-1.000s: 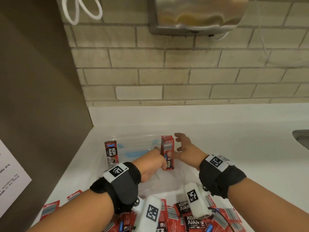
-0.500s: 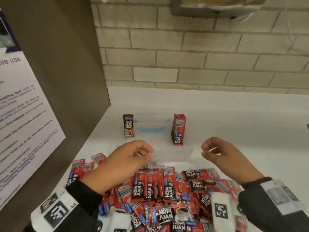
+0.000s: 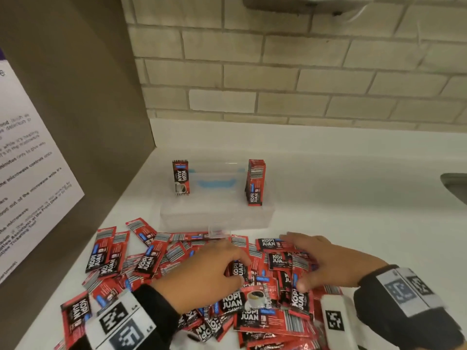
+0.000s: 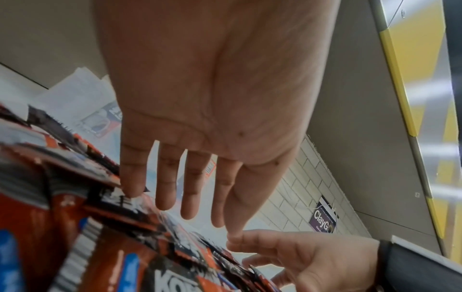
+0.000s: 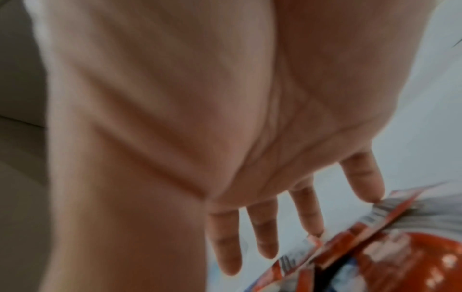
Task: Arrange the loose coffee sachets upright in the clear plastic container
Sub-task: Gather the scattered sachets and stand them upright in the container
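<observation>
A heap of loose red-and-black coffee sachets (image 3: 156, 258) (image 4: 87, 227) (image 5: 387, 247) covers the near counter. Behind it stands the clear plastic container (image 3: 217, 218). One sachet (image 3: 181, 177) stands upright at its left end, and a stack of upright sachets (image 3: 255, 181) stands at its right end. My left hand (image 3: 217, 271) (image 4: 190, 189) hovers palm down over the heap, fingers straight, its little finger touching a sachet. My right hand (image 3: 313, 263) (image 5: 282, 225) is spread over the heap's right part, fingertips brushing sachets. Neither hand holds anything.
A brown cabinet side (image 3: 83, 122) with a white printed notice (image 3: 27, 178) walls off the left. A brick wall (image 3: 290, 72) runs behind the white counter (image 3: 353, 198). A metal sink edge (image 3: 454, 185) shows at far right, a wall-mounted appliance (image 3: 303, 3) overhead.
Both hands left the stack of sachets in the container and came back toward me, down onto the loose heap, fingers spreading out. The head view tilted down.
</observation>
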